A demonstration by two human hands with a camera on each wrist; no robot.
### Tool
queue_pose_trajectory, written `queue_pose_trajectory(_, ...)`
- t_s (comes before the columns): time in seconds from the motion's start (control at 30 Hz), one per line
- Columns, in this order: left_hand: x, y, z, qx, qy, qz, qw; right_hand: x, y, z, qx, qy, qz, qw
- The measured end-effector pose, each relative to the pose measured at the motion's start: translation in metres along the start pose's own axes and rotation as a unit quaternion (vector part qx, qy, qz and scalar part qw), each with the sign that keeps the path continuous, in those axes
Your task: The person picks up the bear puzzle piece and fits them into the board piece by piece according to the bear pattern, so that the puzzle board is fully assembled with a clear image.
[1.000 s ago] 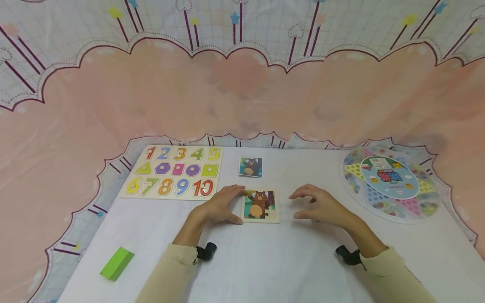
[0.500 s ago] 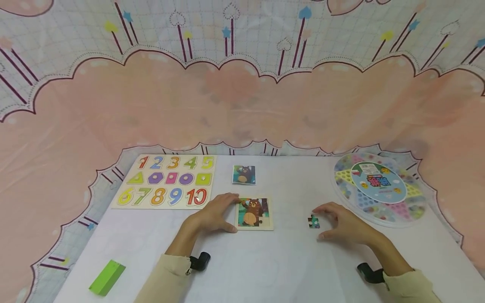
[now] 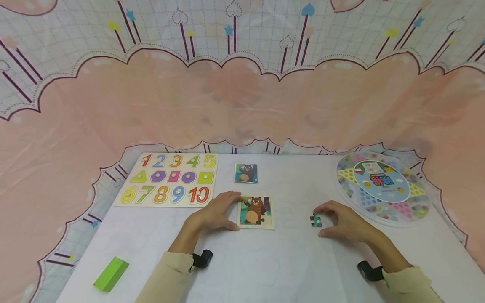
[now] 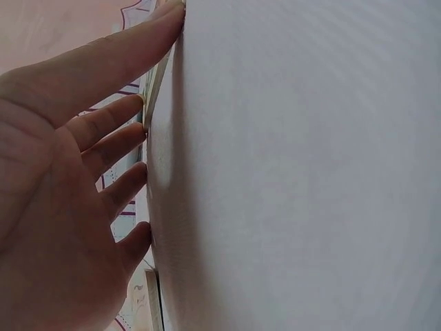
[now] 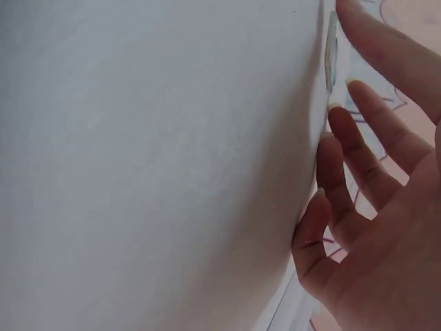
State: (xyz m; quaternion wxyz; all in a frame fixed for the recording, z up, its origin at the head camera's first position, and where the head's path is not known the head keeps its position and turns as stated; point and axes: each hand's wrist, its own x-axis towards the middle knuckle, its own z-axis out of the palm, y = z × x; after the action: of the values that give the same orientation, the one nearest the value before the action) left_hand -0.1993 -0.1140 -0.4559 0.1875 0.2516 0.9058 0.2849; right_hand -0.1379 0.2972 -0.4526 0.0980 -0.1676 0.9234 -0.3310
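In the head view a small wooden jigsaw board (image 3: 256,212) with a brown bear picture lies on the white table. Bare wood shows at its lower right corner. My left hand (image 3: 212,212) touches the board's left edge, thumb near the lower corner and index finger near the upper one. To the right, a loose green jigsaw piece (image 3: 316,220) lies flat. My right hand (image 3: 346,223) spreads thumb and index finger on either side of that piece, apparently apart from it. In the right wrist view its thin edge stands by the right hand (image 5: 386,179).
A bear picture card (image 3: 246,173) lies behind the board. A number and shape board (image 3: 147,201) is at the back left, a round game box (image 3: 382,181) at the back right. A green block (image 3: 111,274) lies at the front left.
My right hand has moved rightward from beside the jigsaw board, and the loose piece came into sight. Over the last half second both hands have hardly moved. The view has shifted slightly.
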Motion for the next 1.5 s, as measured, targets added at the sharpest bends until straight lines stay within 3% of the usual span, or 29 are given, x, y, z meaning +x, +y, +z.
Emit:
queue_pose_trajectory(0.2,0.001,0.001,0.001,-0.002,-0.004,-0.011,0.9999,0.006,-0.004,0.004,-0.011,0.009,-0.003,0.9999)
queue_pose_trajectory(0.4,-0.002,-0.001,-0.001,-0.002,0.001,-0.003,1.0000,0.012,-0.008,0.007,-0.010,0.001,0.003,0.9999)
queue_pose_trajectory(0.73,-0.001,0.000,-0.003,-0.002,-0.004,-0.008,1.0000,0.015,-0.009,0.004,-0.003,-0.019,0.036,0.9992)
queue_pose_trajectory(0.93,-0.002,0.001,-0.002,-0.002,-0.005,-0.006,1.0000,0.017,-0.013,-0.003,0.023,-0.022,0.036,0.9988)
queue_pose_trajectory(1.13,-0.003,0.003,-0.003,-0.010,-0.003,-0.011,0.9999,0.028,-0.030,-0.002,0.093,-0.025,0.038,0.9947)
queue_pose_trajectory(1.33,-0.001,0.005,-0.003,-0.013,-0.005,-0.002,0.9999,0.046,-0.049,0.013,0.107,-0.018,0.019,0.9940)
queue_pose_trajectory(1.5,-0.001,0.006,-0.005,-0.009,-0.008,-0.001,0.9999,0.061,-0.060,0.034,0.121,-0.034,-0.006,0.9920)
